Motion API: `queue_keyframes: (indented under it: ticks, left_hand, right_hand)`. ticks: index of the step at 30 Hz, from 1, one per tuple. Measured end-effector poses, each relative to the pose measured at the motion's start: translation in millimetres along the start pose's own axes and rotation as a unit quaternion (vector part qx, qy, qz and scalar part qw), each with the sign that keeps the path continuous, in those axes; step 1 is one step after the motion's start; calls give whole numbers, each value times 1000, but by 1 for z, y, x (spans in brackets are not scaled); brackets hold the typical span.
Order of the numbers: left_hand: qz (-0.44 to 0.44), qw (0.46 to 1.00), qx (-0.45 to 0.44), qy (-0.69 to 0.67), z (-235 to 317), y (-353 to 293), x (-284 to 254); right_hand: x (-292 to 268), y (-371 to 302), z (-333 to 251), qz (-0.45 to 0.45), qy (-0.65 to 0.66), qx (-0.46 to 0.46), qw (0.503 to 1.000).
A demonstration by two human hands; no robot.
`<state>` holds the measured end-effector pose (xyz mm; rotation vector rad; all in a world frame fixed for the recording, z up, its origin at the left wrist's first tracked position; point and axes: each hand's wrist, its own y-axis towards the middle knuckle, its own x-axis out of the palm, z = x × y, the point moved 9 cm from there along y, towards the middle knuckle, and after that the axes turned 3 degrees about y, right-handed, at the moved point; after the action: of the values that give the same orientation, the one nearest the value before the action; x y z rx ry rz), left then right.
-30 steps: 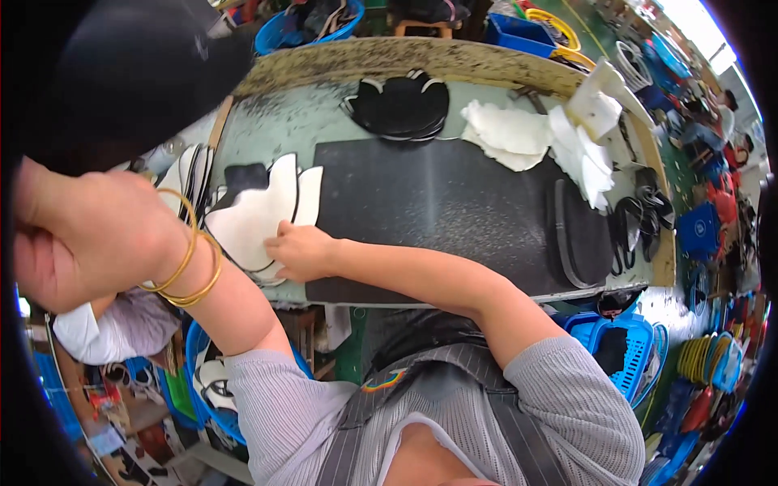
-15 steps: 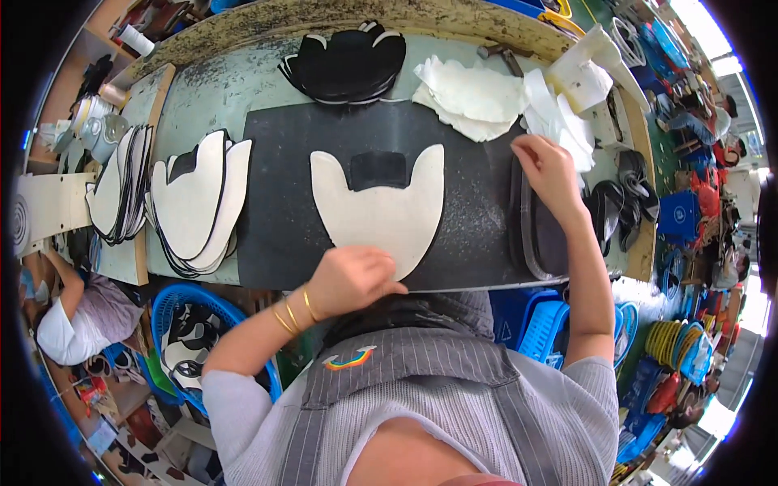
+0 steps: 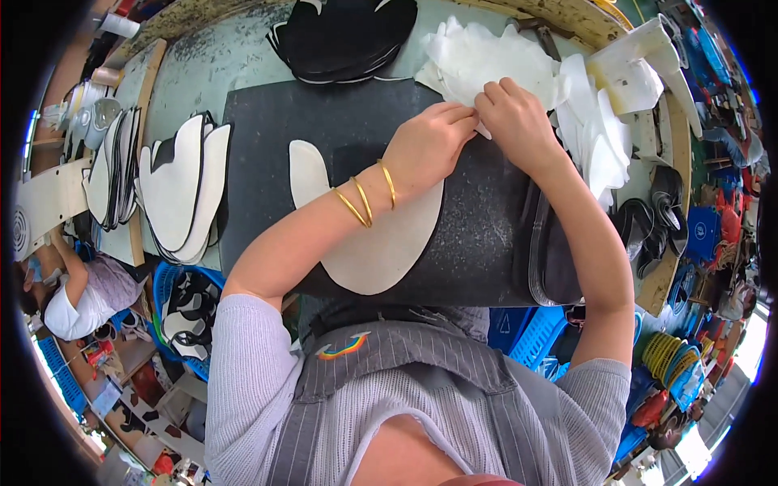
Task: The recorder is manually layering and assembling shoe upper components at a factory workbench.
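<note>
My left hand [image 3: 429, 150] and my right hand [image 3: 519, 123] meet at the near edge of a stack of thin white sheets [image 3: 494, 61]. Their fingers are closed in a pinch, fingertips together. A small white tip pokes out below them; most of what they pinch is hidden. Under my left forearm, a cream U-shaped shoe-upper piece [image 3: 377, 259] with a dark edge lies on the black mat [image 3: 263, 162]. My left hand and wrist cover its right arm. More white sheets [image 3: 596, 121] lie beside my right hand.
Stacked black upper pieces [image 3: 344, 40] lie at the back. Cream piece stacks [image 3: 174, 186] stand at the left, above a blue basket [image 3: 166, 292]. Dark strips [image 3: 539, 243] lie right of the mat, black parts [image 3: 648, 223] farther right. A person [image 3: 85, 296] sits at the left.
My right hand has moved left from beside the white sheets, and my left hand up and right from the cream piece's near edge. They now meet, pinching. The view has shifted slightly.
</note>
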<state>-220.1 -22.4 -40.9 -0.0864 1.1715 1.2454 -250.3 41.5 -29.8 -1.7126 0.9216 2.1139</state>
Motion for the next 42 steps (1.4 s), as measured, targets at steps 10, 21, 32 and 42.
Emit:
queue_keyframes:
  ticks: [10, 21, 32, 42]
  left_hand:
    - [-51, 998, -9, 40, 1, -4, 7]
    - [56, 933, -288, -207, -55, 4, -4]
    - [103, 841, -409, -338, -79, 5, 20]
    - [181, 834, -374, -365, -78, 1, 20]
  right_hand:
    - [8, 5, -9, -12, 23, -44, 999]
    - [4, -11, 45, 69, 286, 206, 933]
    - [-14, -11, 45, 131, 221, 182, 949]
    - [9, -21, 38, 120, 271, 209, 932]
